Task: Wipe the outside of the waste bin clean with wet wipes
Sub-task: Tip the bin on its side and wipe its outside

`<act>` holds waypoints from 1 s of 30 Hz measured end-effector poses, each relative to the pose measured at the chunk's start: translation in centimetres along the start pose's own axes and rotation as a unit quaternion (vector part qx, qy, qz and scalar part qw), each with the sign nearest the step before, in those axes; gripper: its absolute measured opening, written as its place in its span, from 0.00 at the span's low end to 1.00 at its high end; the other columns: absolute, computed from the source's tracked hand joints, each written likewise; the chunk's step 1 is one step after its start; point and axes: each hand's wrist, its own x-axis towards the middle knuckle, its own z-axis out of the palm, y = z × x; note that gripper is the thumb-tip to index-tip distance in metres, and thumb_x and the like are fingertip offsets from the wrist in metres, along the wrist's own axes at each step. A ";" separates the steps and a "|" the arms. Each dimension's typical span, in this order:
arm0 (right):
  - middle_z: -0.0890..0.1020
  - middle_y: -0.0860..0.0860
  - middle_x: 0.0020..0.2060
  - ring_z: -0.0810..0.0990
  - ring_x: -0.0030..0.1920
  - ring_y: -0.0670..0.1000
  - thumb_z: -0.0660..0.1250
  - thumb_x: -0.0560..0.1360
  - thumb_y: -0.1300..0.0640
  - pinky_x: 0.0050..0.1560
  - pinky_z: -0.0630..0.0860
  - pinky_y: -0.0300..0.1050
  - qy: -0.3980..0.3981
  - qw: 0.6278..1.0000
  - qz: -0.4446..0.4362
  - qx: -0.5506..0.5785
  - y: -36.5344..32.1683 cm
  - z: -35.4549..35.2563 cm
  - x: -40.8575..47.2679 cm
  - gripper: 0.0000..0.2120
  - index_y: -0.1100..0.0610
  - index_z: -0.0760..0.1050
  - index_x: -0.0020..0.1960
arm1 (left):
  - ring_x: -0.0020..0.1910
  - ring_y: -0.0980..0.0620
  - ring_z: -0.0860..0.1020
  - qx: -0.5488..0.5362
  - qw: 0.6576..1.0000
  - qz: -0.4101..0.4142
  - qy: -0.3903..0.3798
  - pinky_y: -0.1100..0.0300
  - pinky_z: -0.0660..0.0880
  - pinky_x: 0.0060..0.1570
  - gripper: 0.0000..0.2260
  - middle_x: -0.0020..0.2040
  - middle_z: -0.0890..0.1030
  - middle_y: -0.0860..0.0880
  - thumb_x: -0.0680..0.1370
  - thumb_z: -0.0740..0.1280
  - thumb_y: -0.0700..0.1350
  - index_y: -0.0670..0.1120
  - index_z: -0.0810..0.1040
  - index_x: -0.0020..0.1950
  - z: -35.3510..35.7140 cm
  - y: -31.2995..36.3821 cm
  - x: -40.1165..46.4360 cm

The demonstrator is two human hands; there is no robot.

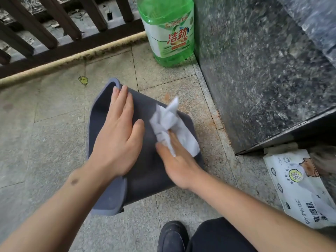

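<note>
Pressing flat, fingers spread, the left hand [118,137] steadies the tipped bin [145,171], mouth leftward, while the right hand [177,160] clutches a wipe [172,124].

Both forearms are bare to the bottom edge of the view, with no sleeve, watch or ring showing on the left hand [116,140] or the right hand [179,166]. The left forearm bears a small dark oval mark [74,181] just behind the wrist, well back from the fingers [121,99], whose nails are short and unpainted. Below the hands, a black trouser leg [218,235] and a black, slightly dusty shoe [172,235] show at the bottom edge.
</note>
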 end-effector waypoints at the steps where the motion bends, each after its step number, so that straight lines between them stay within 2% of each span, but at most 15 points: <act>1: 0.77 0.45 0.65 0.71 0.67 0.44 0.54 0.83 0.57 0.70 0.65 0.41 -0.012 0.999 -0.047 -0.013 -0.9 0.8 0.6 0.16 0.53 0.69 0.69 | 0.78 0.63 0.36 0.000 1.000 0.001 0.000 0.77 0.35 0.69 0.31 0.82 0.42 0.54 0.81 0.50 0.52 0.44 0.47 0.82 0.0 0.0 0.0; 2: 0.75 0.52 0.68 0.70 0.70 0.51 0.54 0.83 0.57 0.72 0.64 0.50 -0.012 0.997 -0.078 -0.018 -1.8 1.7 1.0 0.18 0.55 0.68 0.72 | 0.78 0.63 0.36 -0.006 1.000 0.001 0.000 0.76 0.35 0.69 0.30 0.82 0.43 0.54 0.81 0.49 0.53 0.45 0.47 0.82 0.0 0.0 0.0; 4: 0.72 0.56 0.72 0.68 0.73 0.57 0.54 0.82 0.55 0.73 0.64 0.58 0.017 0.995 -0.092 0.017 -3.3 3.2 1.6 0.22 0.57 0.65 0.75 | 0.78 0.64 0.37 -0.022 1.000 0.003 -0.002 0.75 0.36 0.71 0.31 0.82 0.43 0.55 0.81 0.47 0.55 0.46 0.48 0.82 0.1 0.0 0.0; 7: 0.73 0.59 0.71 0.69 0.72 0.60 0.55 0.80 0.60 0.72 0.64 0.61 0.052 0.990 -0.130 0.023 -3.3 4.1 2.0 0.22 0.61 0.65 0.74 | 0.78 0.64 0.37 -0.032 0.999 0.000 0.003 0.74 0.37 0.72 0.32 0.83 0.45 0.55 0.81 0.46 0.58 0.46 0.49 0.82 0.2 -0.2 0.0; 9: 0.73 0.57 0.70 0.70 0.72 0.59 0.55 0.81 0.59 0.72 0.65 0.59 0.060 0.989 -0.131 0.011 -2.8 4.3 2.4 0.21 0.59 0.65 0.74 | 0.78 0.64 0.37 -0.030 1.000 0.000 0.006 0.75 0.37 0.71 0.32 0.83 0.45 0.55 0.81 0.46 0.58 0.45 0.49 0.82 0.3 -0.4 0.1; 12: 0.70 0.50 0.74 0.65 0.76 0.51 0.50 0.84 0.46 0.75 0.62 0.55 0.108 0.993 -0.013 0.033 -1.5 4.9 1.4 0.23 0.49 0.62 0.77 | 0.78 0.65 0.38 -0.017 1.000 -0.016 0.006 0.74 0.37 0.71 0.34 0.82 0.44 0.56 0.80 0.47 0.60 0.45 0.50 0.82 -0.1 -1.4 -0.3; 14: 0.74 0.50 0.69 0.71 0.70 0.51 0.47 0.82 0.41 0.70 0.68 0.55 0.172 0.980 0.090 0.038 0.3 4.9 -0.2 0.23 0.49 0.67 0.72 | 0.77 0.67 0.38 -0.018 0.999 -0.043 0.007 0.70 0.40 0.73 0.35 0.82 0.43 0.59 0.79 0.47 0.62 0.47 0.49 0.82 -0.8 -2.2 -0.8; 17: 0.79 0.57 0.56 0.76 0.56 0.60 0.49 0.79 0.47 0.58 0.74 0.59 0.231 0.953 0.195 0.009 3.5 3.7 -2.0 0.19 0.55 0.71 0.61 | 0.77 0.68 0.39 -0.040 0.998 -0.050 0.008 0.74 0.40 0.71 0.33 0.82 0.44 0.60 0.80 0.49 0.60 0.47 0.49 0.82 -1.0 -2.1 -1.1; 20: 0.78 0.51 0.44 0.76 0.48 0.56 0.54 0.81 0.54 0.46 0.72 0.50 0.289 0.914 0.282 0.053 4.2 2.2 -2.3 0.08 0.51 0.72 0.49 | 0.77 0.67 0.38 -0.064 0.998 -0.023 0.004 0.79 0.38 0.68 0.31 0.82 0.44 0.58 0.80 0.51 0.54 0.46 0.49 0.82 -0.2 -0.3 -0.2; 21: 0.76 0.48 0.41 0.75 0.46 0.52 0.55 0.81 0.55 0.44 0.69 0.48 0.285 0.915 0.279 0.063 3.7 1.9 -2.7 0.09 0.51 0.70 0.45 | 0.77 0.67 0.38 -0.066 0.998 -0.011 0.005 0.80 0.39 0.67 0.31 0.82 0.44 0.58 0.80 0.51 0.52 0.46 0.49 0.82 0.1 0.3 0.1; 23: 0.77 0.50 0.42 0.77 0.46 0.47 0.54 0.81 0.54 0.44 0.70 0.41 0.234 0.945 0.217 0.072 2.5 2.2 -4.0 0.10 0.56 0.72 0.48 | 0.77 0.68 0.39 -0.064 0.998 0.011 0.007 0.81 0.39 0.66 0.30 0.82 0.45 0.59 0.81 0.51 0.51 0.46 0.49 0.82 0.6 1.1 0.7; 24: 0.80 0.51 0.47 0.78 0.51 0.47 0.54 0.82 0.54 0.47 0.71 0.37 0.206 0.958 0.178 0.091 1.9 2.8 -4.7 0.11 0.58 0.73 0.53 | 0.77 0.68 0.39 -0.062 0.998 0.017 0.005 0.81 0.39 0.66 0.30 0.82 0.45 0.58 0.81 0.51 0.51 0.46 0.49 0.82 0.8 1.3 0.9; 26: 0.79 0.47 0.61 0.75 0.64 0.43 0.54 0.84 0.54 0.61 0.70 0.33 0.169 0.975 0.079 0.122 -0.3 3.9 -5.2 0.15 0.53 0.73 0.66 | 0.77 0.67 0.39 -0.062 0.998 0.023 0.000 0.80 0.39 0.67 0.30 0.82 0.45 0.58 0.81 0.50 0.52 0.46 0.49 0.82 1.1 1.7 1.1; 28: 0.73 0.44 0.71 0.68 0.74 0.46 0.53 0.85 0.53 0.72 0.65 0.44 0.158 0.978 -0.024 0.137 -2.6 4.3 -4.1 0.19 0.48 0.66 0.75 | 0.78 0.66 0.39 -0.066 0.997 0.033 -0.005 0.78 0.39 0.69 0.30 0.82 0.45 0.57 0.81 0.48 0.54 0.45 0.49 0.82 1.5 2.0 1.2; 30: 0.71 0.47 0.73 0.66 0.75 0.52 0.52 0.83 0.55 0.74 0.64 0.54 0.139 0.979 -0.070 0.134 -3.5 4.0 -2.4 0.21 0.49 0.64 0.76 | 0.78 0.66 0.39 -0.068 0.997 0.037 -0.011 0.77 0.38 0.70 0.32 0.82 0.45 0.57 0.80 0.47 0.55 0.44 0.50 0.82 1.6 2.1 1.3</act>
